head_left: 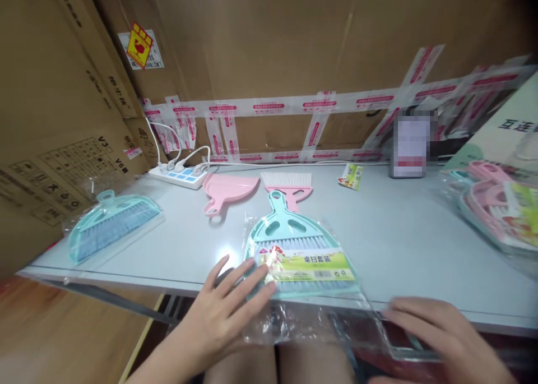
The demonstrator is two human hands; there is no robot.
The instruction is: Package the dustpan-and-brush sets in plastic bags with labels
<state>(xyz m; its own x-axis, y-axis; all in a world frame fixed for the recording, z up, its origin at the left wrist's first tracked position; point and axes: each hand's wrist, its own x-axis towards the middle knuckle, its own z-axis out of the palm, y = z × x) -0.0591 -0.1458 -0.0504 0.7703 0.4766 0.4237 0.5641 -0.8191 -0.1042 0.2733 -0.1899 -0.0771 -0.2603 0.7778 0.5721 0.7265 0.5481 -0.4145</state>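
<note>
One teal plastic dustpan-and-brush set [294, 244] with a green paper label is lying in a clear plastic bag [319, 325] at the near edge of the grey desk [399, 232]; left hand [227, 311] is resting open, fingers spread, on the bag's left side, gripping nothing; right hand [437, 328] is lying flat and open on its near right corner; pink plastic dustpan [229, 190] and pink brush [288, 185] are sitting farther back.

Smooth teal plastic in the dustpan set [290, 227], wrapped in a glossy, crinkled clear bag [319, 322] (printed paper label [302, 259] inside). Same smooth plastic, pink, in the loose dustpan [229, 190] and brush [290, 192], bristles [286, 178] probably nylon. Smooth, faintly shiny finish on the pale tabletop [399, 232]. Matt brown cardboard boxes [294, 36] behind, glossy tape [269, 106] across.
</note>
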